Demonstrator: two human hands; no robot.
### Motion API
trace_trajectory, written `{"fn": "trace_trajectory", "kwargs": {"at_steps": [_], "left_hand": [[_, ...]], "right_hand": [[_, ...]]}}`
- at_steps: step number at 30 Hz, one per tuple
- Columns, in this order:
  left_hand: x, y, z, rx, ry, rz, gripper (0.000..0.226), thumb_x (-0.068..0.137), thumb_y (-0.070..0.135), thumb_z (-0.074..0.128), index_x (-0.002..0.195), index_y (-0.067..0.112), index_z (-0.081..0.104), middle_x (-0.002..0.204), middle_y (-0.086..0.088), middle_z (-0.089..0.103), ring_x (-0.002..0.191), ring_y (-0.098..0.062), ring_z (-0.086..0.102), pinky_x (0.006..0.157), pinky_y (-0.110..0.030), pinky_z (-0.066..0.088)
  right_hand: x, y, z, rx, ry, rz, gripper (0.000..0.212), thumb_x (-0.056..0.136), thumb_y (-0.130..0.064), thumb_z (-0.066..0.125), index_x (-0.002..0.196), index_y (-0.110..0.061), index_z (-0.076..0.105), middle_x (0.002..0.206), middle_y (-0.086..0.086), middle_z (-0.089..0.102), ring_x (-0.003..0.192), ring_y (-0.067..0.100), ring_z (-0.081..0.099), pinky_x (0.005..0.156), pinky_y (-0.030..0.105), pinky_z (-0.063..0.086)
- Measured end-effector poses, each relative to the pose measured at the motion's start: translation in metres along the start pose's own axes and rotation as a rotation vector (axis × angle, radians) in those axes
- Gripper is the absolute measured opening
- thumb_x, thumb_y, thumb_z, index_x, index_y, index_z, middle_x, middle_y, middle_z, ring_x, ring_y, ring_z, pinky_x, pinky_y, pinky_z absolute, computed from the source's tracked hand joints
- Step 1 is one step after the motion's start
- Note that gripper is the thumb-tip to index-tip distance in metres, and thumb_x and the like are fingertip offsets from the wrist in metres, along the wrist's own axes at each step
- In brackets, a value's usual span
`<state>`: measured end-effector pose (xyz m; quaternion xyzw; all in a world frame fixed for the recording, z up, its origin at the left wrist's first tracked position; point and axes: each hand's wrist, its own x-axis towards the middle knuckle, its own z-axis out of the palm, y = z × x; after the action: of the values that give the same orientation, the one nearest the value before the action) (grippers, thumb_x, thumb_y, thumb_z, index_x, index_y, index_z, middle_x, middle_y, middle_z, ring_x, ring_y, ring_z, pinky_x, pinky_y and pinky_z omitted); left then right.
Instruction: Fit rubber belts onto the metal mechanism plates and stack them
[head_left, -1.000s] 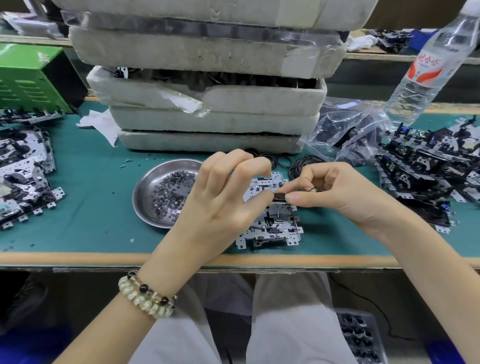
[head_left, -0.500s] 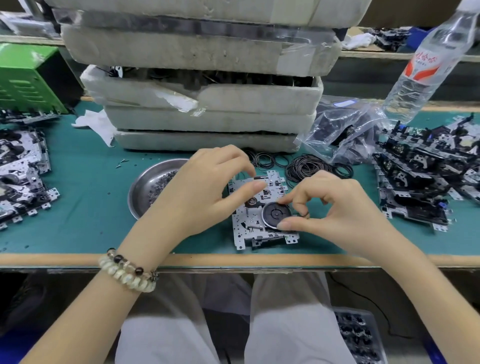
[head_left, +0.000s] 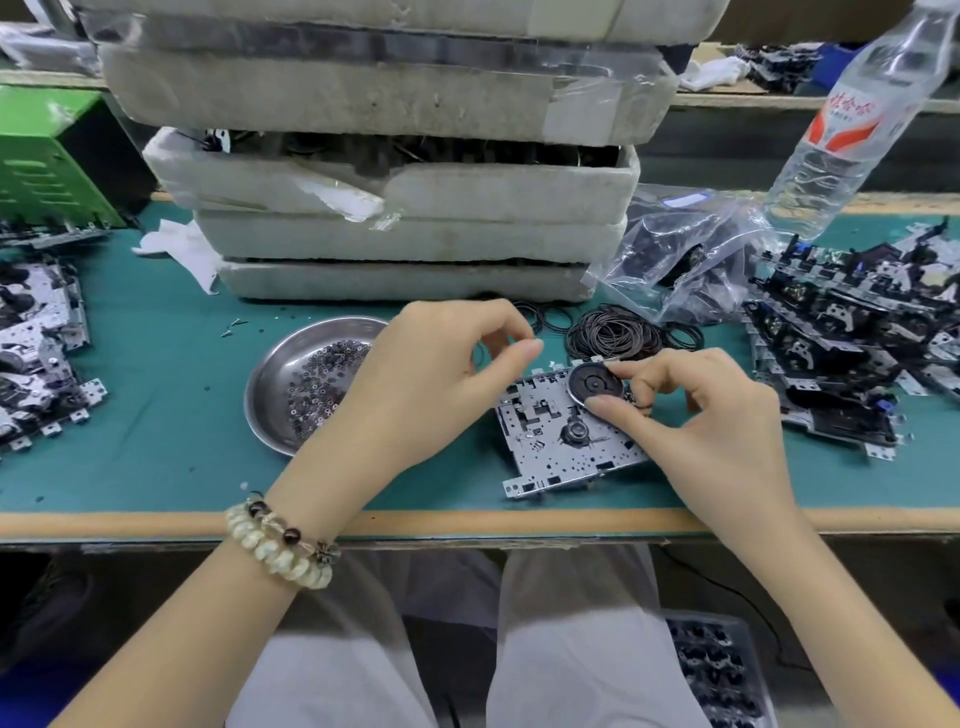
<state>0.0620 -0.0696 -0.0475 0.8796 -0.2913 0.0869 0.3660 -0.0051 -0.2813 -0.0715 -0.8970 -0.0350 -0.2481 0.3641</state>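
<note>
Right hand: the right hand (head_left: 696, 415) is clamped on the black round pulley wheel (head_left: 589, 384), thumb and forefinger pinching its rim.
Left hand: the left hand (head_left: 441, 374) hovers just beside it, apart from the right, fingers loosely curled. There's a thin dark arc by the thumb, and I can't tell whether that's a belt in its pinch.
Work piece: the perforated silver metal mechanism plate (head_left: 550, 441) lies flat near the front edge of the green bench mat (head_left: 156, 415), with the wheel sitting on its far corner.
Belt: I see none seated round the wheel yet, so I'd call this plate mid-fit.
Supply: a loose heap of thin black rubber belts (head_left: 613, 332) lies just behind the plate, so plenty are left.
Bowl: a round steel bowl (head_left: 270, 384) of tiny washers sits left of the hands.
Stacks: flat silver plates (head_left: 36, 364) are layered at far left, and a bigger jumbled pile of plates with black parts (head_left: 841, 353) sits at right.
Progress: somewhere in the middle, I'd judge, though which pile is finished I can't say.
</note>
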Motion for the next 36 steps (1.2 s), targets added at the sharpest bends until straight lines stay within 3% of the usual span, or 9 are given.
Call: {"fn": "trace_trajectory", "kwargs": {"at_steps": [4, 7, 9, 14, 17, 22, 26, 31, 36], "left_hand": [[0.017, 0.020, 0.012, 0.112, -0.027, -0.019, 0.011, 0.089, 0.048, 0.068, 0.090, 0.038, 0.073, 0.097, 0.014, 0.062, 0.075, 0.002, 0.047, 0.072, -0.031, 0.043], [0.027, 0.035, 0.024, 0.229, -0.118, -0.042, 0.015, 0.085, 0.058, 0.069, 0.087, 0.044, 0.073, 0.107, 0.018, 0.054, 0.101, -0.007, 0.048, 0.076, -0.030, 0.037], [0.033, 0.038, 0.028, 0.251, -0.176, -0.083, 0.013, 0.083, 0.059, 0.071, 0.084, 0.046, 0.071, 0.110, 0.018, 0.053, 0.107, -0.012, 0.048, 0.076, -0.031, 0.034], [0.039, 0.032, 0.030, 0.149, -0.225, -0.142, 0.017, 0.079, 0.058, 0.075, 0.071, 0.047, 0.065, 0.109, 0.017, 0.058, 0.106, -0.013, 0.048, 0.082, -0.036, 0.041], [0.038, 0.030, 0.031, 0.129, -0.221, -0.122, 0.019, 0.081, 0.053, 0.075, 0.069, 0.047, 0.062, 0.108, 0.018, 0.058, 0.103, -0.013, 0.046, 0.088, -0.040, 0.045], [0.038, 0.030, 0.033, 0.113, -0.206, -0.114, 0.019, 0.079, 0.055, 0.076, 0.069, 0.047, 0.063, 0.106, 0.018, 0.059, 0.101, -0.012, 0.047, 0.088, -0.038, 0.046], [0.037, 0.028, 0.035, 0.108, -0.187, -0.108, 0.014, 0.079, 0.055, 0.076, 0.076, 0.043, 0.070, 0.107, 0.017, 0.060, 0.104, -0.014, 0.049, 0.088, -0.039, 0.047], [0.036, 0.027, 0.035, 0.105, -0.193, -0.100, 0.014, 0.081, 0.054, 0.075, 0.074, 0.046, 0.065, 0.105, 0.021, 0.058, 0.099, -0.011, 0.044, 0.087, -0.039, 0.046], [0.034, 0.028, 0.033, 0.111, -0.185, 0.025, 0.007, 0.084, 0.049, 0.075, 0.087, 0.042, 0.076, 0.109, 0.022, 0.063, 0.100, -0.012, 0.043, 0.085, -0.037, 0.045]], "right_hand": [[-0.009, -0.005, 0.008, -0.053, 0.100, 0.025, 0.037, 0.072, -0.024, 0.084, 0.063, -0.020, 0.048, 0.077, -0.007, 0.068, 0.094, -0.013, 0.056, 0.075, 0.005, 0.035], [-0.013, -0.011, 0.010, -0.134, 0.133, 0.013, 0.033, 0.074, -0.027, 0.080, 0.063, -0.019, 0.050, 0.078, -0.018, 0.063, 0.090, 0.000, 0.053, 0.076, 0.004, 0.035], [-0.017, -0.013, 0.007, -0.160, 0.119, 0.000, 0.029, 0.078, -0.029, 0.078, 0.065, -0.017, 0.055, 0.084, -0.025, 0.058, 0.093, 0.012, 0.055, 0.080, 0.006, 0.035], [-0.028, -0.018, 0.004, -0.140, 0.014, -0.005, 0.026, 0.088, -0.043, 0.063, 0.074, -0.021, 0.065, 0.111, -0.007, 0.059, 0.106, 0.020, 0.039, 0.095, 0.019, 0.027], [-0.032, -0.031, 0.008, -0.021, -0.036, -0.014, 0.028, 0.088, -0.045, 0.055, 0.080, -0.020, 0.066, 0.106, -0.010, 0.060, 0.106, 0.018, 0.041, 0.095, 0.017, 0.028], [-0.038, -0.040, 0.017, -0.072, -0.128, -0.114, 0.035, 0.094, -0.045, 0.044, 0.085, -0.016, 0.062, 0.093, -0.010, 0.061, 0.097, 0.021, 0.044, 0.085, 0.036, 0.036], [-0.036, -0.029, 0.008, -0.206, -0.147, -0.234, 0.040, 0.097, -0.043, 0.039, 0.082, -0.014, 0.061, 0.097, -0.007, 0.064, 0.100, 0.020, 0.041, 0.082, 0.037, 0.032], [-0.038, -0.009, -0.003, -0.180, -0.110, -0.196, 0.041, 0.098, -0.044, 0.038, 0.089, -0.018, 0.068, 0.123, -0.004, 0.057, 0.111, 0.021, 0.037, 0.095, 0.036, 0.032], [-0.039, 0.009, -0.014, -0.168, 0.053, -0.030, 0.027, 0.097, -0.031, 0.049, 0.093, -0.014, 0.070, 0.110, 0.001, 0.058, 0.109, 0.028, 0.045, 0.098, 0.019, 0.024]]}}
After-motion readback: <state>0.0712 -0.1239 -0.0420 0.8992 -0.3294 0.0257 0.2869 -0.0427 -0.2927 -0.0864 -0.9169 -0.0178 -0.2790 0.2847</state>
